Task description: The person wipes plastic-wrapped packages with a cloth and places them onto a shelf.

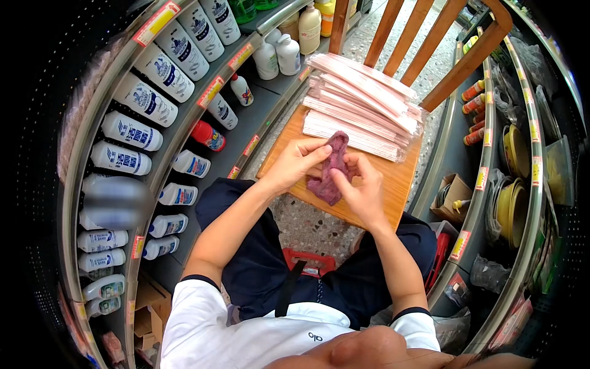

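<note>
A crumpled, dark purple, fuzzy piece of cloth (327, 184) is held up between my two hands, above the front of a wooden chair seat (393, 194). My left hand (296, 163) pinches its upper left side between thumb and fingers. On the right side my right hand (361, 184) grips it, thumb laid over the front. The lower end of the cloth hangs loose. Just beyond my hands, a stack of thin pink-and-white strips in clear plastic packs (362, 104) lies across the seat.
Shelves with several white bottles (132, 130) and a red-capped can (208, 135) curve along my left. To the right, another shelf holds yellow round items (510, 212) and a cardboard box (452, 197). The chair's slatted back (439, 37) rises beyond the packs. Speckled floor (301, 230) shows between my knees.
</note>
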